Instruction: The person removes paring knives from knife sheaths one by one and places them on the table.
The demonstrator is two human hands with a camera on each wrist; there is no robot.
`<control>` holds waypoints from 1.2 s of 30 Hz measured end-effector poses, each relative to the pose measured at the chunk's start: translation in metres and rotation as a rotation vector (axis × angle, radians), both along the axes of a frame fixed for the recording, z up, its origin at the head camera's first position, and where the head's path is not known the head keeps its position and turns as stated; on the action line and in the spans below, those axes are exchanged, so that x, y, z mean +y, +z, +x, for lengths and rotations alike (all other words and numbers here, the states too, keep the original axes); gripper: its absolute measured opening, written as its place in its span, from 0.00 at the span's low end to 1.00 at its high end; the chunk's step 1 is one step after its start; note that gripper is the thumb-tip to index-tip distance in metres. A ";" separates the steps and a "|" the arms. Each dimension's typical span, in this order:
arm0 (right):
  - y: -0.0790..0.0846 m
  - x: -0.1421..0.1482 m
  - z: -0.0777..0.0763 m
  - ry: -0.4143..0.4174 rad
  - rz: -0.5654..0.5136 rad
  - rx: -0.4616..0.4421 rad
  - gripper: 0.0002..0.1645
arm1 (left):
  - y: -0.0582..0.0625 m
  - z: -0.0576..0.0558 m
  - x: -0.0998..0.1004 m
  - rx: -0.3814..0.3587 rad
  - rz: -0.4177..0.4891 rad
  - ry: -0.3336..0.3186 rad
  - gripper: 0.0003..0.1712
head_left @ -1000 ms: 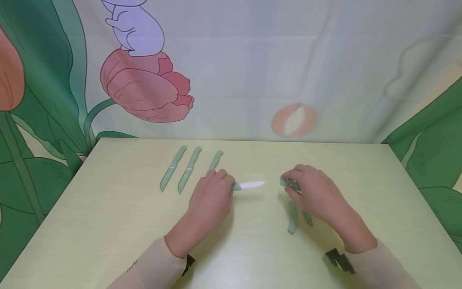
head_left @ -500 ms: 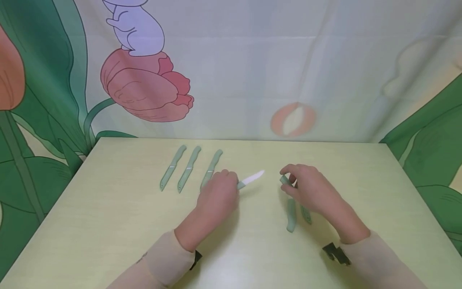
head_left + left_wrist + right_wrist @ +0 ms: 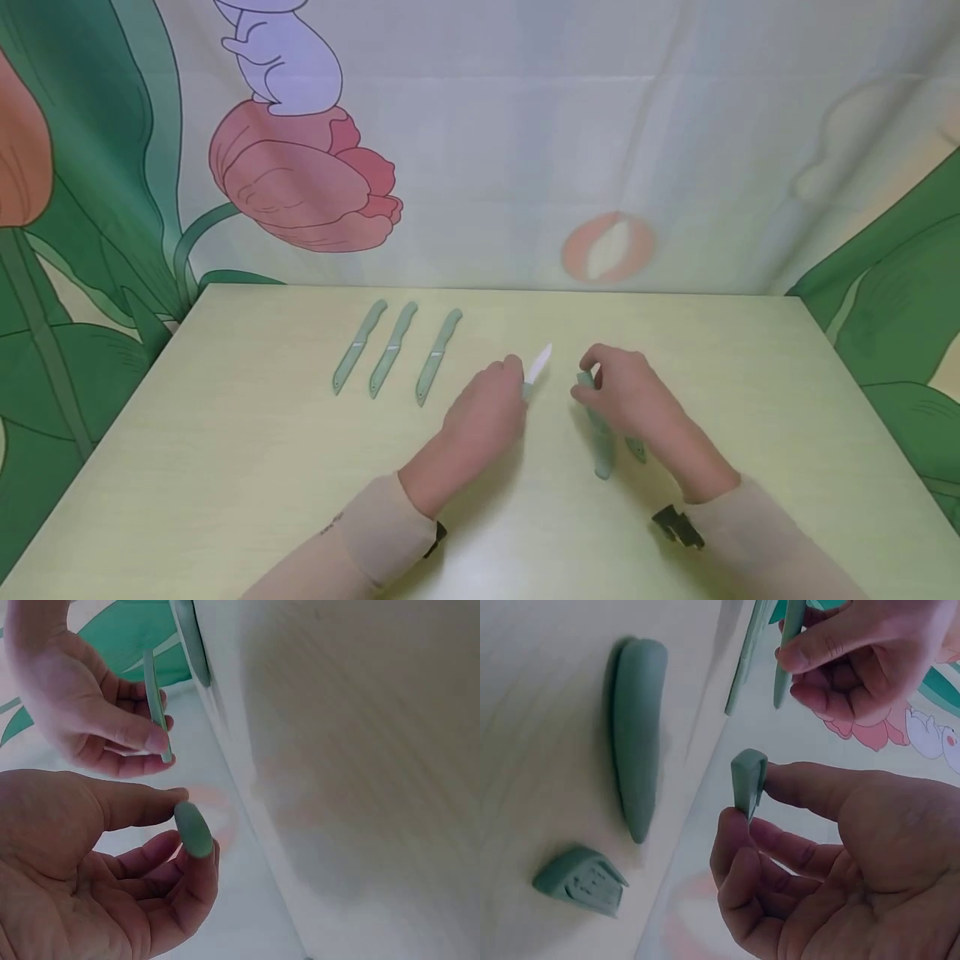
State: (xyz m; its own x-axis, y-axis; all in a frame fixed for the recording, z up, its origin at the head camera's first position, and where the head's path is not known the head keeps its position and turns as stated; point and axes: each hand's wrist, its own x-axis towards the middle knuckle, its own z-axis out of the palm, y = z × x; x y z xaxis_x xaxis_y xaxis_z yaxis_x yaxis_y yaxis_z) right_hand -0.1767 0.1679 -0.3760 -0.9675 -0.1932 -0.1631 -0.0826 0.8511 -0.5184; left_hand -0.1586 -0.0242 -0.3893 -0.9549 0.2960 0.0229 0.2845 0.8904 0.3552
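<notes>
In the head view my left hand (image 3: pixel 487 408) grips a small knife by its green handle, its pale blade (image 3: pixel 540 364) pointing up and away. The rounded handle end (image 3: pixel 195 829) shows between thumb and fingers in the left wrist view. Facing it, my right hand (image 3: pixel 633 392) pinches a green knife sheath (image 3: pixel 748 780) between thumb and fingers, above the table. Knife and sheath are apart. Below the right hand lie a green knife handle (image 3: pixel 603 454) and another green sheath (image 3: pixel 637 450), both partly covered by that hand in the head view.
Three sheathed green knives, the left one (image 3: pixel 360 346), the middle one (image 3: pixel 393 350) and the right one (image 3: pixel 438 358), lie side by side, slanted, on the left of the pale table (image 3: pixel 225 467). A printed curtain (image 3: pixel 480 150) hangs behind the table's far edge.
My left hand has moved right, away from the row of knives, and its blade has turned from pointing right to pointing away. My right hand, with the sheath, has shifted slightly left.
</notes>
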 end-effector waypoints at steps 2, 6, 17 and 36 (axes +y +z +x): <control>-0.001 -0.002 0.000 -0.016 0.003 -0.021 0.21 | -0.001 0.001 0.005 -0.026 0.009 -0.001 0.07; -0.005 -0.007 0.000 -0.051 0.014 -0.069 0.22 | -0.004 0.002 0.015 -0.077 0.017 0.008 0.09; -0.010 -0.014 -0.003 -0.056 0.089 -0.095 0.18 | -0.011 0.001 0.042 -0.207 -0.032 0.060 0.12; -0.016 -0.024 -0.002 -0.004 0.195 -0.097 0.06 | -0.014 0.005 0.057 -0.189 -0.008 0.062 0.07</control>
